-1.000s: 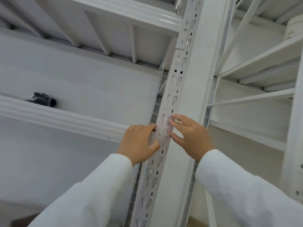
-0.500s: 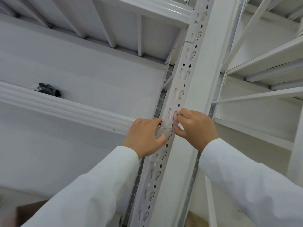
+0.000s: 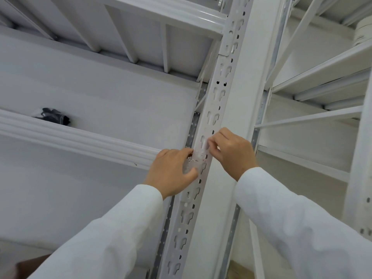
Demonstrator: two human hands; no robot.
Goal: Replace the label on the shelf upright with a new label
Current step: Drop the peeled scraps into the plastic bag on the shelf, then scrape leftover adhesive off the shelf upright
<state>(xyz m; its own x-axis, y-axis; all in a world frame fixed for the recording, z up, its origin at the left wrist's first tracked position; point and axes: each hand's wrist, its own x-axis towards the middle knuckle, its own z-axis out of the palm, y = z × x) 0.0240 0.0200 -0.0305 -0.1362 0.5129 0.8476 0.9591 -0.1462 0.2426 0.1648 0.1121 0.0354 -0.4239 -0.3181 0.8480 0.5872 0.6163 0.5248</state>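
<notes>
View from below along a white slotted shelf upright [image 3: 218, 93], which runs diagonally from the bottom centre to the top of the picture. Both hands work at 1 spot on its punched face, about mid-height. The left hand [image 3: 171, 174] lies against the left edge of the upright, thumb and fingertips pressed on a small pale label [image 3: 198, 158]; its grip is closed on the label's lower left part. The right hand [image 3: 231, 150] meets the label from the right, fingers curled, with the fingertips [image 3: 211, 140] pinched at the label's upper right edge; whether they hold the label or only press it cannot be told. The label sits flat across the upright's slots, with faint red marks on it, too small to read. Both arms wear white sleeves [image 3: 291, 228]. To the left, a white shelf beam [image 3: 80, 139] joins the upright just beside the left hand; a small dark object [image 3: 54, 115] rests on that shelf, well apart from the hands.
</notes>
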